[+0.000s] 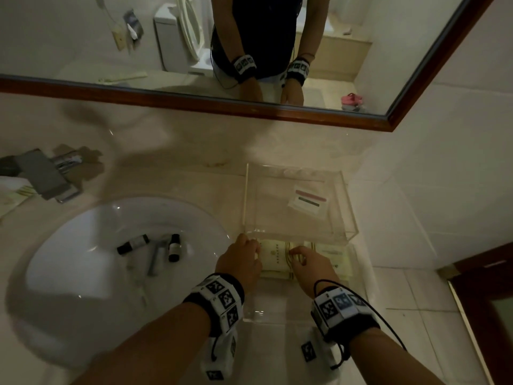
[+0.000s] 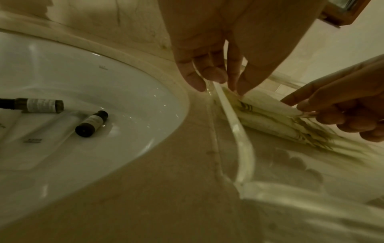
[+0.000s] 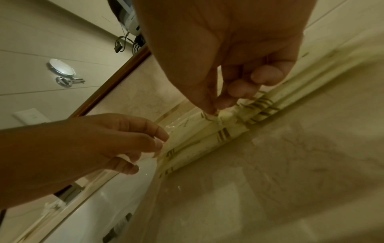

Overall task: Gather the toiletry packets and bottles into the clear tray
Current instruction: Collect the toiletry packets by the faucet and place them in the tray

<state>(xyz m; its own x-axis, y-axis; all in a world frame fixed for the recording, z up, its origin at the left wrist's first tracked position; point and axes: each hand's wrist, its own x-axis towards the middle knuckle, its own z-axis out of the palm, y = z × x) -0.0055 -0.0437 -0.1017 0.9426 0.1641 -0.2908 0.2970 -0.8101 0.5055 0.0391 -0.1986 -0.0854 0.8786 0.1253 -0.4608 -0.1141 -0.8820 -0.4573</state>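
Just inside the clear tray (image 2: 226, 105) wall clamped by left fingers (image 2: 195, 82), right fingers (image 3: 239, 88) pinch the top packet (image 1: 274, 257).

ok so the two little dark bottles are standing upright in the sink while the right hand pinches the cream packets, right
Not upright: the dark bottles lie on their sides in the sink, as the head view shows clearly. The rest holds: the right hand pinches the cream packets.

Beige marble counter (image 1: 166, 162), sunken white basin (image 1: 83, 273), clear tray (image 1: 350, 218) beside it, pale packets (image 1: 11, 200) far left
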